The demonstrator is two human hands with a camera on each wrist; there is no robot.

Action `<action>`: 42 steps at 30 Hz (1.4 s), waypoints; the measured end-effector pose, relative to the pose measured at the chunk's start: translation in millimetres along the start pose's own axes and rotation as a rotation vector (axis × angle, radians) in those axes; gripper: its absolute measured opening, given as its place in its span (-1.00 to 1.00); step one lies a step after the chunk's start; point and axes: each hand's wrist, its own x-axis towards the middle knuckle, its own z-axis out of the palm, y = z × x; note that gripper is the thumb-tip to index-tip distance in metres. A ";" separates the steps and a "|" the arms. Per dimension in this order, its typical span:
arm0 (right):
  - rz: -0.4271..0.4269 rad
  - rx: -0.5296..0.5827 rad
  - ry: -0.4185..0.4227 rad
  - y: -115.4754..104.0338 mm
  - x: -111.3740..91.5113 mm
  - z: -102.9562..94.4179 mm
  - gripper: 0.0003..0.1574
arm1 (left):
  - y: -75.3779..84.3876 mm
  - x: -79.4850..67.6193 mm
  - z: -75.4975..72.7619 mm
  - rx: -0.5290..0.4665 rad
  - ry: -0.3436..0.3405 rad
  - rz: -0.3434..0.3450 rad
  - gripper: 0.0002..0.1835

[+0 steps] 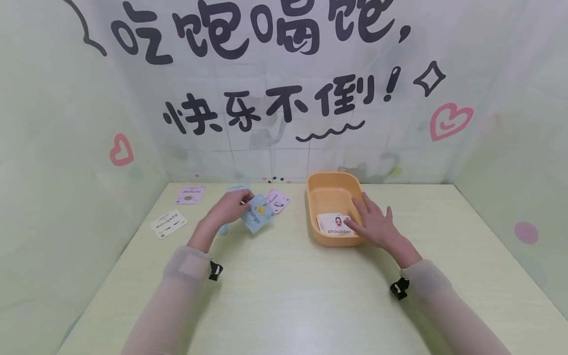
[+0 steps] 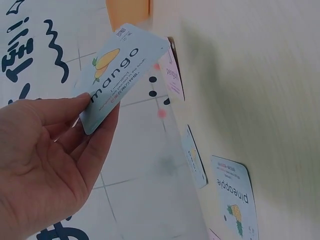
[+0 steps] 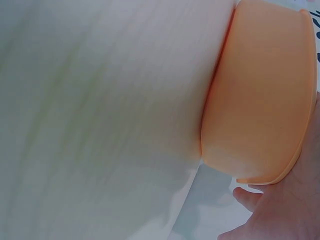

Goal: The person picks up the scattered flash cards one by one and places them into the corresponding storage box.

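My left hand [image 1: 227, 207] pinches a light-blue mango flashcard [image 1: 259, 214] between thumb and fingers, held raised and tilted over the table. In the left wrist view the card's printed side with the mango picture shows fully. My right hand [image 1: 378, 226] lies with spread fingers across the right rim of an orange bin [image 1: 313, 209]. Inside the bin's near end is a white shoulder flashcard [image 1: 330, 227], near my right fingertips. The right wrist view shows the bin's outer wall [image 3: 260, 95], with part of the hand beside its rim.
A pink penguin card [image 1: 280, 202] lies just beyond the held card. Toward the left are a pink tortoise card [image 1: 191, 195] and a white eyebrow card [image 1: 169, 224]. A blue pineapple card [image 2: 234, 197] and another blue card [image 2: 194, 157] lie near my left hand. A printed curtain [image 1: 275, 162] stands behind the table.
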 end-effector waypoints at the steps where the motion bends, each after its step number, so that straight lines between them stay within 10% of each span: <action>1: 0.000 0.002 0.002 -0.1 -0.1 0.1 0.01 | 2.2 0.8 0.1 0.000 0.000 0.001 -0.72; 42: 0.003 -0.037 0.007 1.5 2.1 1.7 0.05 | 95.4 44.2 29.9 -0.081 0.010 0.148 -0.76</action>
